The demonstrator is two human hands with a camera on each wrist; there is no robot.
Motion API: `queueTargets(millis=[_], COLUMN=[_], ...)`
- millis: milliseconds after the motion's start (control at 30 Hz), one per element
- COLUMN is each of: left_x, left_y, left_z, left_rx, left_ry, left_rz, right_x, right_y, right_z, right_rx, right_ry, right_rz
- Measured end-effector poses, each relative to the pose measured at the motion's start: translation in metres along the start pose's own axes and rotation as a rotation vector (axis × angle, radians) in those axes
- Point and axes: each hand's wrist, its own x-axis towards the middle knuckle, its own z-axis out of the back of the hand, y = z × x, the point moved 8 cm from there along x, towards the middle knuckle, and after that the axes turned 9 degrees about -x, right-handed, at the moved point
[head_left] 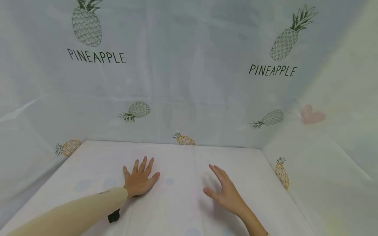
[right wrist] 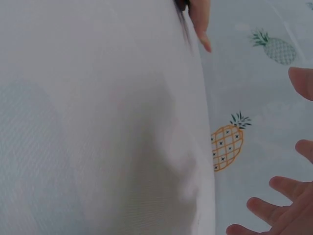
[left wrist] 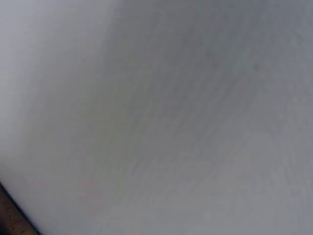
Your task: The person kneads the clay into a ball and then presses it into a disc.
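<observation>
In the head view my left hand [head_left: 138, 182] is palm down with its fingers spread, on or just above the white tabletop [head_left: 177, 209]. Contact cannot be told. My right hand [head_left: 225, 193] hovers to the right, fingers extended and thumb apart, casting a shadow on the surface. Neither hand holds anything. In the right wrist view, the separated fingers of the right hand [right wrist: 288, 205] show at the right edge, and part of the left hand [right wrist: 199, 22] appears at the top. The left wrist view is mostly blurred pale surface, with a sliver of skin at the lower left.
A pale back curtain [head_left: 183, 82] printed with pineapples rises behind the table. A similar side curtain [head_left: 339, 170] hangs on the right, another on the left. A small black device [head_left: 114, 216] sits beneath the left sleeve [head_left: 79, 208].
</observation>
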Motion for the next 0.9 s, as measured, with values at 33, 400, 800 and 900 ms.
queueTargets(millis=[33,400,800,900], left_x=[0.001,0.006,0.004,0.001], left_y=[-0.001,-0.024,-0.034,-0.036], left_z=[0.001,0.018,0.063,0.079], left_rx=[0.0,-0.036,-0.056,-0.008], left_ry=[0.004,0.013,-0.08,-0.127], left_rz=[-0.001,0.014,-0.026,-0.086], right_x=[0.0,0.006,0.009,0.009], right_y=[-0.002,-0.012,-0.015,-0.017], right_z=[0.0,0.002,0.013,0.016], right_rx=[-0.007,-0.041,-0.095,-0.112], right_ry=[0.0,-0.01,-0.033,-0.03], right_rz=[-0.003,0.007,0.036,0.036])
